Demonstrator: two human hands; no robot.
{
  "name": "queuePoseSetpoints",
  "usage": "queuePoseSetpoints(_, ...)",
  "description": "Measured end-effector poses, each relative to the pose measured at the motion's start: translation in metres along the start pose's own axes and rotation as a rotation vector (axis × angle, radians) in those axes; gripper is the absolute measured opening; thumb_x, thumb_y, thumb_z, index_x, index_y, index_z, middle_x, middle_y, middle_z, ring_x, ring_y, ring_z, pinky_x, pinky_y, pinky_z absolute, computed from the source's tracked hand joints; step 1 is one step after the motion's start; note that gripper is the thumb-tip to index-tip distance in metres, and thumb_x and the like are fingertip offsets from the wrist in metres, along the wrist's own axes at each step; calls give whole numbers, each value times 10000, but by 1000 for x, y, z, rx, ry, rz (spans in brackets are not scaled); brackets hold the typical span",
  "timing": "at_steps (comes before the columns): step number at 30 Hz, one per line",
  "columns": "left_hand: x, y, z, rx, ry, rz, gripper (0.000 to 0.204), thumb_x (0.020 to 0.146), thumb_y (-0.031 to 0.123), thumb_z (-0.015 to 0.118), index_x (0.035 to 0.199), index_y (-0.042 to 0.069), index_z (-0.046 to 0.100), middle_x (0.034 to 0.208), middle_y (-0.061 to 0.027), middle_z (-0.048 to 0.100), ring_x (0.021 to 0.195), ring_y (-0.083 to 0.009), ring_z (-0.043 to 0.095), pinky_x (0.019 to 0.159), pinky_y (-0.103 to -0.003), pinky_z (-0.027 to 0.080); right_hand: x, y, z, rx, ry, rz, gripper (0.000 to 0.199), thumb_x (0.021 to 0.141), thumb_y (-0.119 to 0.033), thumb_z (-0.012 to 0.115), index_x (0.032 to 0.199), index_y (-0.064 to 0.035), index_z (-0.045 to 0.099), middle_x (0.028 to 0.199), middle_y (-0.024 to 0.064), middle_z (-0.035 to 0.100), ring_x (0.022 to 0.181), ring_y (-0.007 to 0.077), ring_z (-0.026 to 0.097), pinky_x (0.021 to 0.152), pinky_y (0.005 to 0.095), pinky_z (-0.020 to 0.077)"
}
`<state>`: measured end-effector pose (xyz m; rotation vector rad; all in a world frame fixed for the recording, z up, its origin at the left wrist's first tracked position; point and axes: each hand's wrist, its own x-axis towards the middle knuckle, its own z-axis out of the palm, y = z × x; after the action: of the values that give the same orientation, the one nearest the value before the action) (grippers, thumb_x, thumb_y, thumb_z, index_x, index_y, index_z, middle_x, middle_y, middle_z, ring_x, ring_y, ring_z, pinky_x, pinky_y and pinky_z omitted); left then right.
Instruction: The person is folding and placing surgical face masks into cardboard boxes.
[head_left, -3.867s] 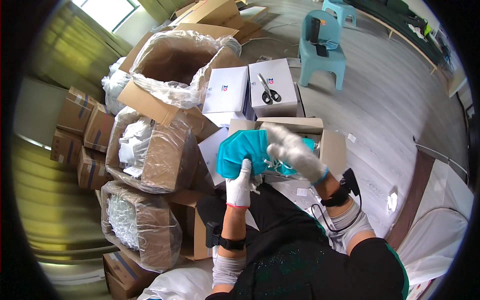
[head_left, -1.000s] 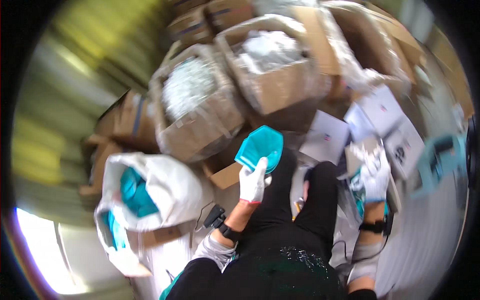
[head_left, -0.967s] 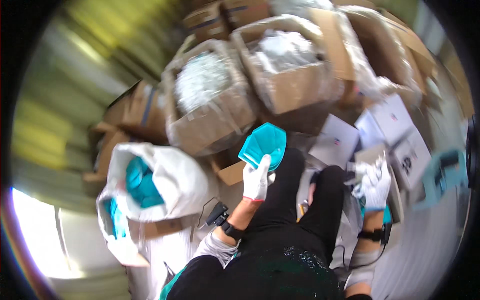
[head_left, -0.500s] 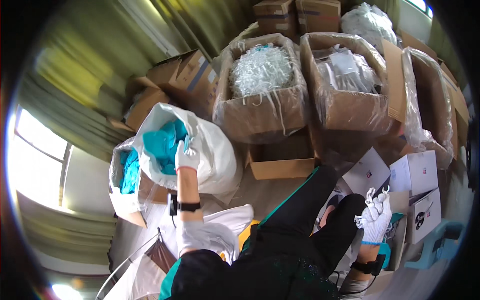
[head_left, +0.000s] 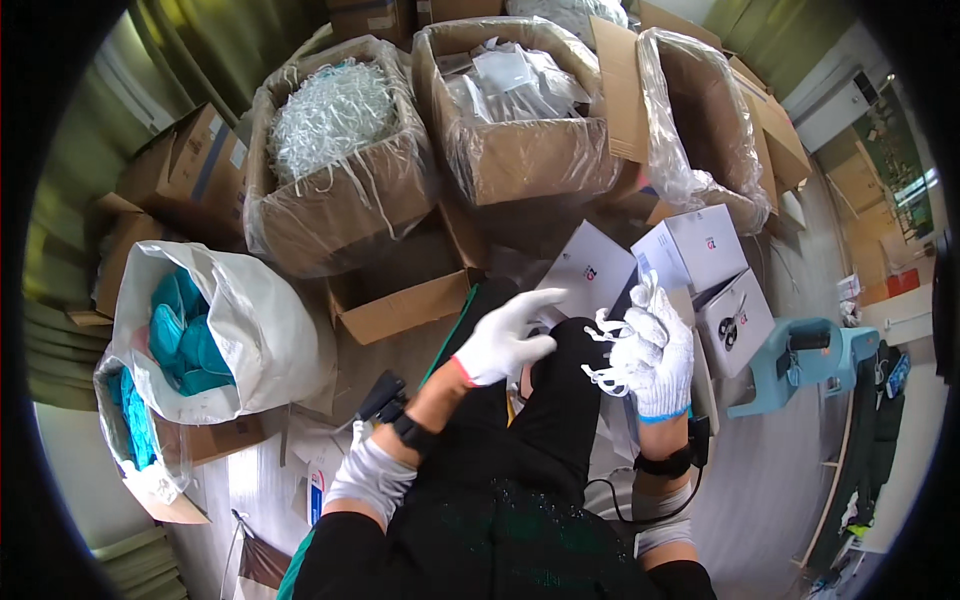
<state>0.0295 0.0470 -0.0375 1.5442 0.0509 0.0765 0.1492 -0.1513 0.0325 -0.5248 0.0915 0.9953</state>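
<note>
The left hand [head_left: 508,338], in a white knitted glove with a red edge, is well open, its thumb and fingers apart, and no object shows in its grasp. The right hand [head_left: 652,350], in a white knitted glove with a blue edge, has its fingers curled together around thin white stringy strands [head_left: 603,378]; they are several, too tangled to count. The strands lie in front of the person, above the lap, with their loose, curling ends pointing toward the left hand and their long axis running roughly crosswise. The two hands are near each other but apart. Overlapping teal fabric masks [head_left: 195,345], not countable, lie at varied angles in one white woven sack [head_left: 280,320] on the left. Three large brown cardboard boxes lined with clear plastic [head_left: 535,165] stand ahead: one heaped with pale stringy strips [head_left: 335,115], one holding flat whitish pieces [head_left: 510,80]. Three white cardboard cartons [head_left: 688,250] are grouped beyond the right hand, one bearing a pair of black-handled scissors [head_left: 728,332]. Two light-blue plastic stools [head_left: 765,375] stand on the right.
</note>
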Motion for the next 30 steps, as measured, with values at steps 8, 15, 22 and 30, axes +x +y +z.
queuePoseSetpoints(8, 29, -10, 57, -199, -338, -105, 540, 839, 67, 660, 1344, 6, 477, 1176, -68, 600, 1092, -128, 552, 986, -281, 424, -12, -3, -9, -45, 62, -91, 272, 1060, -288, 397, 1006, -74, 557, 537, -74, 326, 369, 48, 270, 333, 215, 274)
queuePoseSetpoints(15, 8, -14, 71, -22, -169, -50, 274, 929, 57, 552, 1197, -2, 562, 900, -5, 596, 844, -70, 553, 805, -245, 464, -20, -10, -24, -1, 79, -140, 249, 1060, -270, 396, 966, -85, 534, 542, -77, 349, 370, 47, 303, 341, 216, 306)
queuePoseSetpoints(22, -3, -9, 65, 34, -294, -198, 264, 1022, 236, 456, 948, 32, 607, 675, 37, 490, 584, -58, 441, 554, -227, 384, -21, -26, -50, 159, 117, -187, 256, 1057, -239, 398, 902, -93, 540, 527, -60, 331, 380, 50, 294, 357, 219, 280)
queuePoseSetpoints(30, -8, 22, 57, -336, -395, -408, 326, 1024, 293, 447, 812, 68, 551, 636, 38, 473, 516, -51, 426, 472, -210, 330, -9, 24, -75, -873, 252, -555, 201, 976, -157, 505, 914, -28, 646, 720, -16, 521, 535, 36, 437, 465, 200, 346)
